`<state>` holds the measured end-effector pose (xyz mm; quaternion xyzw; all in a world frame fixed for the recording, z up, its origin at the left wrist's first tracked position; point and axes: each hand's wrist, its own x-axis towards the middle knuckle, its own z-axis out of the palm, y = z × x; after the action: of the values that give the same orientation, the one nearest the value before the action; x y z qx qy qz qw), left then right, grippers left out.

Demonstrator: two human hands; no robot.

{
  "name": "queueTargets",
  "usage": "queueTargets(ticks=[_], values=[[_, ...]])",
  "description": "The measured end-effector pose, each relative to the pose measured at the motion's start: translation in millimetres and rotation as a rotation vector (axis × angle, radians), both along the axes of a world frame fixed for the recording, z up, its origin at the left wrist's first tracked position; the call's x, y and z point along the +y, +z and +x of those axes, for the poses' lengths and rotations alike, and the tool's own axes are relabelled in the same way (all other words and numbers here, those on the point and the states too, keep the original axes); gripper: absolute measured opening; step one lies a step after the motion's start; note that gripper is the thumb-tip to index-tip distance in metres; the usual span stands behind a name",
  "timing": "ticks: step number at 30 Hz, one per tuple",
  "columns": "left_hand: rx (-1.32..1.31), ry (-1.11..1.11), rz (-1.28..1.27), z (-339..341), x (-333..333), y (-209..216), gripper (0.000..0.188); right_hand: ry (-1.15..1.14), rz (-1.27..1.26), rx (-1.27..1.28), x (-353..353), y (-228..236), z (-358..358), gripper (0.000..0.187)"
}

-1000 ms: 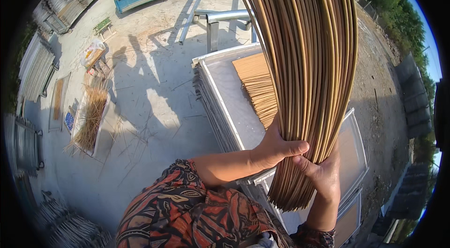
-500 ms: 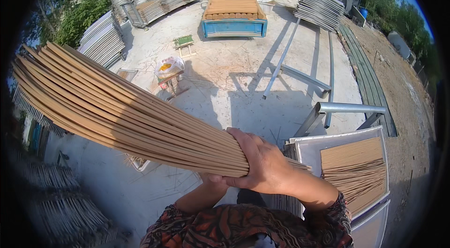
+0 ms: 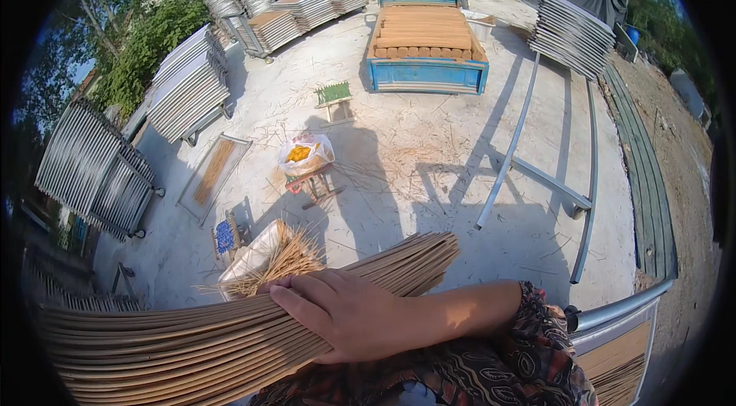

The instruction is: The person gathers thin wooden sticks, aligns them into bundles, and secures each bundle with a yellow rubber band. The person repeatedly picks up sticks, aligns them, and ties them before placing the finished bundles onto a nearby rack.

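A thick bundle of long, thin brown incense sticks [image 3: 192, 341] lies across in front of me, from the lower left edge to the middle. My right hand [image 3: 356, 314] lies over the top of it, thumb and fingers curled round its side. The right forearm comes in from the right in a dark patterned sleeve. My left hand does not show; the bundle and my clothes cover the place below. Just beyond the fingers stands a white bin [image 3: 253, 260] holding loose, jumbled sticks [image 3: 295, 253].
A framed tray of sticks [image 3: 617, 364] stands at lower right beside a metal rail [image 3: 621, 306]. Ahead are a small stool with a white bag [image 3: 307, 153], a green-topped stool [image 3: 333, 95] and a blue cart [image 3: 425, 76] loaded with bundles. Stacked drying frames [image 3: 96, 168] line the left.
The bundle has swung down from a raised slant at upper left to a low, nearly level position. My right hand moved left and lower along with it. The left hand went out of sight.
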<state>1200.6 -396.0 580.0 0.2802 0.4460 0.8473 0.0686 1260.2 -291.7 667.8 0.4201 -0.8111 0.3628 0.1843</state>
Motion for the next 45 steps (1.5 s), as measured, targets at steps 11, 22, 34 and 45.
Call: queueTargets(ticks=[11,22,34,45], values=[[-0.044,0.086,-0.037,-264.5,49.2,-37.3,0.099,0.107,-0.033,0.003,57.1,-32.6,-287.5,0.099],[0.012,-0.013,-0.093,-544.6,185.4,-19.7,0.103,-0.16,-0.073,-0.067,229.5,-36.9,-529.4,0.096],[0.062,-0.094,-0.137,-827.9,353.1,-7.3,0.107,-0.356,-0.213,-0.026,401.2,-36.2,-792.6,0.092],[0.088,-0.821,-0.094,-1059.3,508.6,-60.9,0.11,-1.056,-0.324,0.093,491.8,-83.1,-948.5,0.087]])
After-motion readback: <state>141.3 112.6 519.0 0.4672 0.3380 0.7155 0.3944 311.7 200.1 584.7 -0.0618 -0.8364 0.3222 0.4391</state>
